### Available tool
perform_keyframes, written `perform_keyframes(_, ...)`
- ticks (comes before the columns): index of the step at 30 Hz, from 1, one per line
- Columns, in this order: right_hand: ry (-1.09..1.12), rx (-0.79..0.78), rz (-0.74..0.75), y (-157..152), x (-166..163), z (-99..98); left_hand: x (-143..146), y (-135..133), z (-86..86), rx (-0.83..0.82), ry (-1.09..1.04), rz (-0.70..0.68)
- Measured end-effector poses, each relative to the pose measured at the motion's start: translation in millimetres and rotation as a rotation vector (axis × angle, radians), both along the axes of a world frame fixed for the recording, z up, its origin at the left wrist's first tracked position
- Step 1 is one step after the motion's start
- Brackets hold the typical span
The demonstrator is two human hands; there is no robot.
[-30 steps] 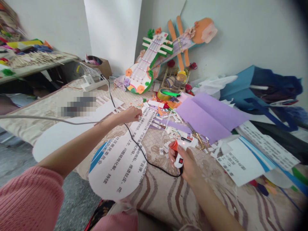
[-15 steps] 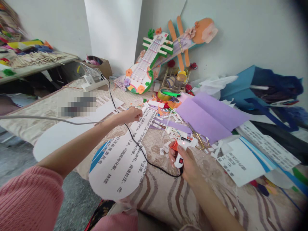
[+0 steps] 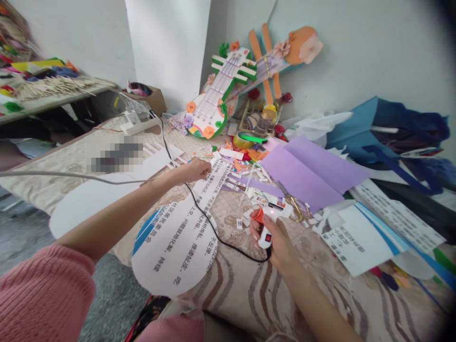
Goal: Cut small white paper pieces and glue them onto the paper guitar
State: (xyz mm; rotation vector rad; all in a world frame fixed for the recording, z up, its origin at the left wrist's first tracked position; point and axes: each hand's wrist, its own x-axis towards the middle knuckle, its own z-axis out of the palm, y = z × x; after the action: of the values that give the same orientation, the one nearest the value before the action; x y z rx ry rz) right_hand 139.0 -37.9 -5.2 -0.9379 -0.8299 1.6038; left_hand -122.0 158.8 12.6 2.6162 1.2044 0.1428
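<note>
A white glue gun [image 3: 266, 236] with an orange trigger and a red switch is gripped in my right hand [image 3: 276, 240]. Its nozzle points away from me, over paper scraps. My left hand [image 3: 198, 170] has its fingers curled together against the upper neck of a printed, lute-shaped cutout [image 3: 174, 251]. Whatever those fingers pinch is hidden. The cutout lies flat, its round body towards me, with short strips [image 3: 233, 183] sticking out on the right of its neck. A black cord [image 3: 199, 209] runs from the glue gun across the cutout, passing by my left wrist.
Another white cutout [image 3: 89, 202] lies under my left forearm. Gold-handled scissors [image 3: 297, 206] rest beside purple sheets [image 3: 313, 173]. Two decorated paper instruments [image 3: 217, 95] lean on the wall. A power strip [image 3: 140, 124] sits at the back left, a blue bag [image 3: 359, 123] at the right.
</note>
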Motion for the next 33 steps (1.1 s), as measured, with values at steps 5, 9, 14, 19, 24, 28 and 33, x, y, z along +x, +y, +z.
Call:
perform_keyframes(5, 0.013, 0.006, 0.006, 0.1, -0.4, -1.7, -1.4, 1.6, -2.3, 0.006, -0.018, -0.012)
perform_keyframes(9, 0.010, 0.003, 0.006, 0.6, -0.5, -2.4, -1.4, 2.8, -3.8, 0.003, -0.023, -0.010)
perform_keyframes(14, 0.003, -0.002, 0.005, 0.4, -0.4, -1.5, -2.2, 3.8, -5.3, 0.003, -0.028, -0.014)
perform_keyframes(19, 0.005, -0.002, -0.002, -0.1, -0.2, -2.1, -3.3, 2.7, -4.5, 0.005, -0.030, -0.022)
perform_keyframes(24, 0.009, 0.008, 0.015, 0.5, 0.6, -4.3, -2.5, 2.7, -4.3, -0.002, -0.024, -0.013)
perform_keyframes(28, 0.007, 0.014, 0.017, 0.5, 0.5, -4.1, -1.8, 3.3, -5.0, -0.003, -0.022, -0.011)
perform_keyframes(33, 0.011, 0.010, 0.015, 0.4, 0.1, -3.6, -2.6, 3.1, -5.5, 0.010, -0.030, -0.024)
